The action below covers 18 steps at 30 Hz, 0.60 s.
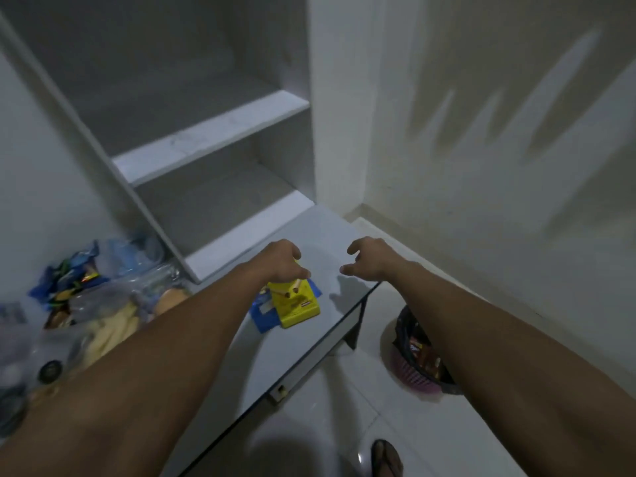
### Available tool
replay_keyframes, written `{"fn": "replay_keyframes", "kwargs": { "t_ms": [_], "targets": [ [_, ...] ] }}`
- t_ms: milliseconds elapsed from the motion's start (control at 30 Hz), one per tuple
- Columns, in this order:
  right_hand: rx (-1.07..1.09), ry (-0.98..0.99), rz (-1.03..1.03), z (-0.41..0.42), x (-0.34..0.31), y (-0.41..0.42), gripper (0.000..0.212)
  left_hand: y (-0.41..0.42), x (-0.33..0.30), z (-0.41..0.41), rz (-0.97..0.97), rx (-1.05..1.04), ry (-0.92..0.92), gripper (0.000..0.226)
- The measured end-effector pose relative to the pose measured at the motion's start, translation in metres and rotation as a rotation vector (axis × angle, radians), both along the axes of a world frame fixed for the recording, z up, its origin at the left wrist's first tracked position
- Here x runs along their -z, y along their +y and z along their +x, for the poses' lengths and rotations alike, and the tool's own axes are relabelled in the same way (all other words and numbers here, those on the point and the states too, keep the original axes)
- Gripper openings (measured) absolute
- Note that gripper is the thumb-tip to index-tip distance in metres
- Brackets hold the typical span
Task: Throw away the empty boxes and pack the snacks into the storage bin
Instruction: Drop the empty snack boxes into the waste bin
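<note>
Left hand point(280, 261) curls over the far end of the yellow box point(298, 304), fingers on it; full clamp can't be told through blur. Box lies on the table point(330, 235), overlapping a blue box point(265, 316) at its 8 o'clock. Right hand point(366, 258) hovers at 3 o'clock of the box, fingers loosely apart, holding nothing. Trash basket point(421, 356) sits on the floor at 4 o'clock. Snack pile point(99, 304) at 9 o'clock. Risks: shallow one-end grip lets the box slip or drags the blue box off the edge.
</note>
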State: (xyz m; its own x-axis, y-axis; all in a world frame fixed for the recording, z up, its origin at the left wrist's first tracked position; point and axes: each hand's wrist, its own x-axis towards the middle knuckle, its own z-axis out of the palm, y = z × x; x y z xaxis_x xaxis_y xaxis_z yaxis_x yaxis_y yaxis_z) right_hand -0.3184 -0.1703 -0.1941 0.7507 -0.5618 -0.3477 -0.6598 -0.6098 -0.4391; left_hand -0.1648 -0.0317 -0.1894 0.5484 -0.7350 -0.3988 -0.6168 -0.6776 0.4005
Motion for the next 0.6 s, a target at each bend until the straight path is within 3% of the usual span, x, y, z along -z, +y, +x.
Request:
{"fn": "replay_keyframes", "kwargs": {
  "t_ms": [133,333,467,600],
  "targets": [
    [-0.055,-0.009,0.011,0.033,0.027,0.039,0.062,0.049,0.019,0.013,0.026,-0.096,-0.067,0.023],
    [-0.036,0.03,0.036,0.066,0.08,0.088,0.083,0.088,0.077,0.019,-0.046,-0.431,0.058,0.021],
    [0.015,0.058,0.03,0.069,0.108,0.102,0.088,0.088,0.11,0.021,-0.244,-0.821,0.333,0.006],
    [0.025,0.017,-0.003,0.067,0.118,0.102,0.078,0.078,0.134,0.032,-0.546,-1.05,0.66,0.023]
  ]
}}
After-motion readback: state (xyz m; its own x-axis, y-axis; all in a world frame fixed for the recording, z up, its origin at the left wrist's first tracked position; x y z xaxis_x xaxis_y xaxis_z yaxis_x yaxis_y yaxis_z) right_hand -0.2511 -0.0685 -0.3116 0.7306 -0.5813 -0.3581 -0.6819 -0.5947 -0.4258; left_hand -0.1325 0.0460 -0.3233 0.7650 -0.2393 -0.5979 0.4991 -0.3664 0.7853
